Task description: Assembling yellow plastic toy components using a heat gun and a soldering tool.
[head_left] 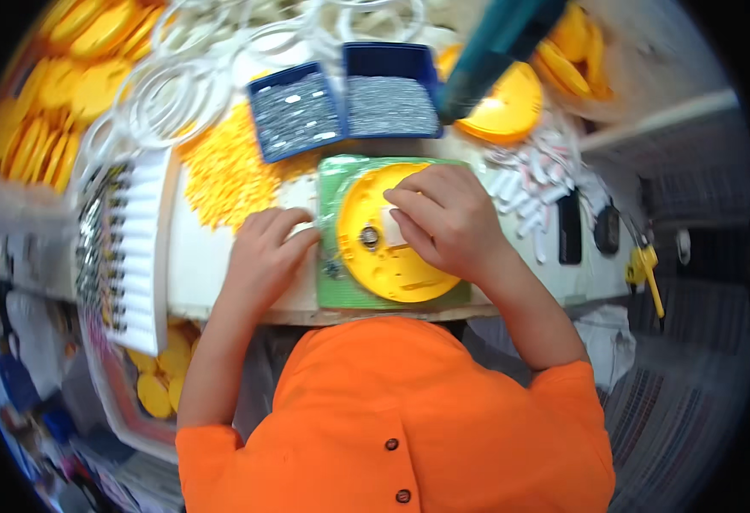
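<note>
A round yellow plastic housing (371, 274) lies on a green mat (330, 295) in front of me. Over its right half is my right hand (452, 214), fingers bent and closed around a small white block-shaped part (395, 229) near the middle of the housing. A small round metal piece (369, 237) sits just left of that part. My left hand (265, 255) rests at the mat's left side with its fingers curled together. Something small and whitish shows at its fingertips, too blurred to name.
Two blue bins (296, 111) of small metal pieces stand behind the mat. A pile of small yellow parts (225, 167) lies left. White rings (170, 103), a white rack (146, 248) and white parts (525, 192) surround the work area. A teal tool (499, 51) hangs from above.
</note>
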Motion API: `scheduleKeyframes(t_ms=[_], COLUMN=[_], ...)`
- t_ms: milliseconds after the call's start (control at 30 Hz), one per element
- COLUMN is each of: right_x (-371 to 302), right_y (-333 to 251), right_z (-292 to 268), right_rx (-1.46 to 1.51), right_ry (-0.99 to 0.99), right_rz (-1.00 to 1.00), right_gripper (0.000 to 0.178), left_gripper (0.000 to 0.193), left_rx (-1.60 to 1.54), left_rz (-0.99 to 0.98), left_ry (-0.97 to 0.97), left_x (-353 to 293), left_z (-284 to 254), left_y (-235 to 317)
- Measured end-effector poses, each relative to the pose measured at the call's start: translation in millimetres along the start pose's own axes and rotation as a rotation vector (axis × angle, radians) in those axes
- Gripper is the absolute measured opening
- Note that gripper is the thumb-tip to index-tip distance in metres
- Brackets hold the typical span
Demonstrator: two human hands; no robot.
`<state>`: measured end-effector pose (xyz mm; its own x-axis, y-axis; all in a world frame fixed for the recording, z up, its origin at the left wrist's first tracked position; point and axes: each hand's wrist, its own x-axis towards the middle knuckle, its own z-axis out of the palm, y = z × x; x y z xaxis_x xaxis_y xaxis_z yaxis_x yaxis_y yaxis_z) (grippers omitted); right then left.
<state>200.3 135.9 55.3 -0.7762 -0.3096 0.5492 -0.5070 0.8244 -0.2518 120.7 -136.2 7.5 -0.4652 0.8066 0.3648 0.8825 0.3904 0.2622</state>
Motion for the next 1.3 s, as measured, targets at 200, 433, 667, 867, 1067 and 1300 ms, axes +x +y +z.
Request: scheduleKeyframes(t_ms=[200, 433, 667, 867, 1067, 1300], right_x=[-61.8, -115.4, -248.3, -293.1, -407.2, -280.8], right_y=[25.1, 29.0, 59.9, 117.4, 139.1, 53.2], right_z=[-28.0, -66.9, -144.6, -202.4, -263.2, -208.1], right_rx=[-0.101, -0.305, 0.319, 0.323, -0.37, -0.3], right_ry=[0.02, -0.028, 1.361, 1.324, 1.117, 1.246], right_rz=[0.02, 0.114, 1.306, 1.483, 1.359, 1.125], right_gripper=[0.023, 0.01, 0.025, 0.033, 0.043, 0.036], left_gripper=[0.026, 0.023, 0.025, 0.026, 0.035, 0.022], left_rx=[0.081, 0.129, 0.067, 0.079, -0.092, -0.095], left_rz=[0.001, 0.064, 0.041, 0.01, -0.032, -0.084], left_ry=[-0.054, -0.121, -0.092, -0.071, -0.058, -0.063], left_x=[-5.5, -2.7, -13.5, -20.1, 3.0, -3.8], left_z=[-2.0, -12.5, -22.2, -46.4, -34.8, -39.5], left_y=[6.7, 8.2, 3.8, 16.8, 12.5, 4.2])
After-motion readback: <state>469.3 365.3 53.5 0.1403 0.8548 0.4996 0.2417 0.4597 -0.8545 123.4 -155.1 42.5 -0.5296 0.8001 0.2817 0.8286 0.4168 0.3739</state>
